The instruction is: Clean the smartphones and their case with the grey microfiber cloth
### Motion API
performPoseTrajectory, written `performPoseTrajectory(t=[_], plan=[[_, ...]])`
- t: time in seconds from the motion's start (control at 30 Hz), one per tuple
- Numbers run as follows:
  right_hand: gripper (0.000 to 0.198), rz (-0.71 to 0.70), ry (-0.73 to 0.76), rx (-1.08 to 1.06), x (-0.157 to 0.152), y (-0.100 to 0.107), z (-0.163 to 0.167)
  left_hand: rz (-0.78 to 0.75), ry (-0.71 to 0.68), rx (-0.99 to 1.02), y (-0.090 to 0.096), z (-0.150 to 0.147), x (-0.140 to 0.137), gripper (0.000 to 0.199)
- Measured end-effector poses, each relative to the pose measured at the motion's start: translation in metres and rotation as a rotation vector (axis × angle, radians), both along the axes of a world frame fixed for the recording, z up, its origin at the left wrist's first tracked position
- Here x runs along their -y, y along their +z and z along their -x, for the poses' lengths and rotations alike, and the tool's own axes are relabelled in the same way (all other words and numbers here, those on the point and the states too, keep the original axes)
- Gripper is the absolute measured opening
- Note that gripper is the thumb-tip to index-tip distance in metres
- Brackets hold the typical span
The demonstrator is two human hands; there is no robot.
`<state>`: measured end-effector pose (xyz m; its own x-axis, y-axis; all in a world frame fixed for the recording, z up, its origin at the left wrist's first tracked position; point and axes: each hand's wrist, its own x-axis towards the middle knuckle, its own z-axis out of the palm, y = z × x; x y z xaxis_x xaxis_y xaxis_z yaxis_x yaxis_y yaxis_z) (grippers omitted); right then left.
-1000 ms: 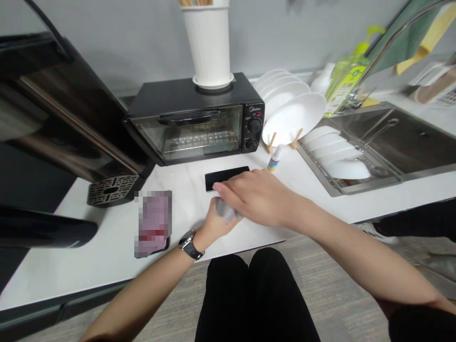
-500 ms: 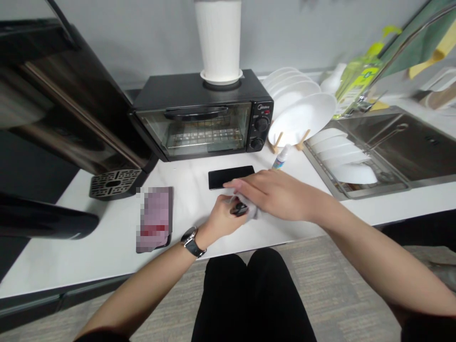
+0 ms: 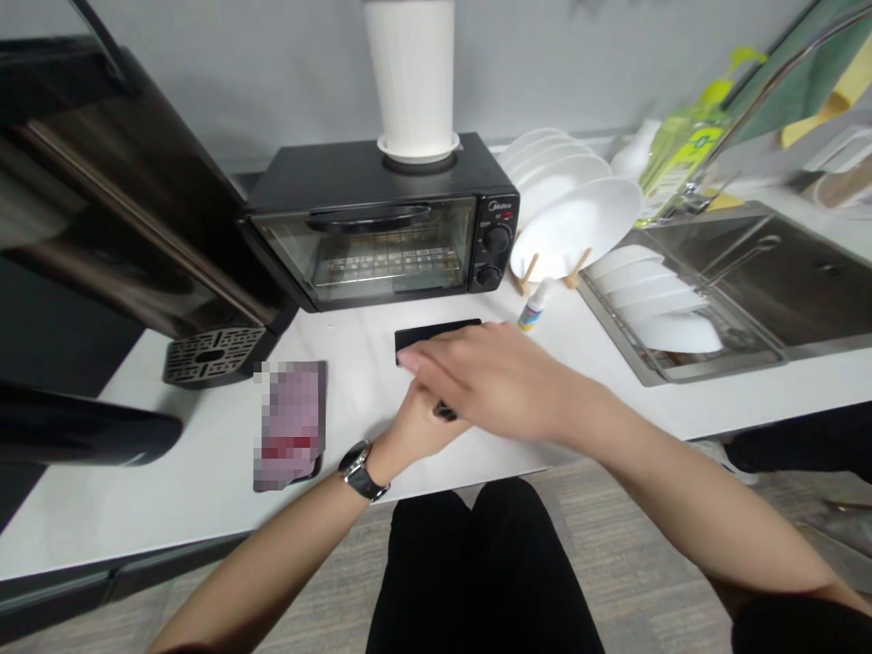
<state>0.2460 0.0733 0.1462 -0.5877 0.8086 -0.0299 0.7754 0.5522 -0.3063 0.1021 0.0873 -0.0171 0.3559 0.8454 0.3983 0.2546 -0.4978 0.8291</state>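
Left hand point(image 3: 423, 425) curls around one small black object point(image 3: 445, 411), mostly hidden, near the view's centre; the right hand point(image 3: 487, 381) covers it, its grip impossible to tell. From these two hands, one black smartphone point(image 3: 417, 338) lies at eleven o'clock, one white-capped bottle point(image 3: 532, 311) at one.

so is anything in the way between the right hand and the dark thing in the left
Nothing visible: the right hand lies over part of the left hand, and the dark thing shows right at its edge. What is under the right palm is hidden. The small bottle stands beyond the hands, off that path.
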Motion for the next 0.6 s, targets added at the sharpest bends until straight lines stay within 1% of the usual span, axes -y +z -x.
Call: performPoseTrajectory(t=[0.1, 0.17, 0.23, 0.3, 0.33, 0.37, 0.43, 0.5, 0.6], plan=[[0.060, 0.033, -0.063, -0.111, 0.003, -0.010, -0.033, -0.110, -0.104, 0.043, 0.012, -0.004, -0.002, 0.040], [0.061, 0.043, -0.085, -0.123, 0.003, -0.013, -0.038, -0.142, -0.129, 0.058, 0.015, -0.005, -0.003, 0.047], [0.058, -0.021, -0.122, -0.062, 0.000, -0.011, -0.024, -0.113, -0.096, 0.061, 0.011, -0.005, -0.004, 0.046], [0.056, -0.105, -0.136, 0.018, -0.004, -0.006, 0.001, -0.061, -0.016, 0.073, 0.003, -0.004, -0.004, 0.035], [0.057, -0.131, -0.119, 0.051, -0.006, -0.003, 0.012, -0.032, 0.029, 0.075, -0.001, -0.003, -0.004, 0.027], [0.058, -0.141, -0.087, 0.073, -0.009, -0.001, 0.020, -0.009, 0.070, 0.077, -0.004, -0.002, -0.004, 0.022], [0.062, -0.112, -0.027, 0.076, -0.011, 0.001, 0.022, 0.012, 0.105, 0.062, -0.006, -0.001, -0.005, 0.024], [0.063, -0.061, -0.026, 0.023, -0.010, -0.003, 0.005, 0.011, 0.067, 0.036, -0.001, -0.002, -0.004, 0.024], [0.063, 0.039, -0.092, -0.146, -0.006, -0.012, -0.034, -0.010, -0.049, 0.028, 0.012, -0.004, -0.003, 0.038]])
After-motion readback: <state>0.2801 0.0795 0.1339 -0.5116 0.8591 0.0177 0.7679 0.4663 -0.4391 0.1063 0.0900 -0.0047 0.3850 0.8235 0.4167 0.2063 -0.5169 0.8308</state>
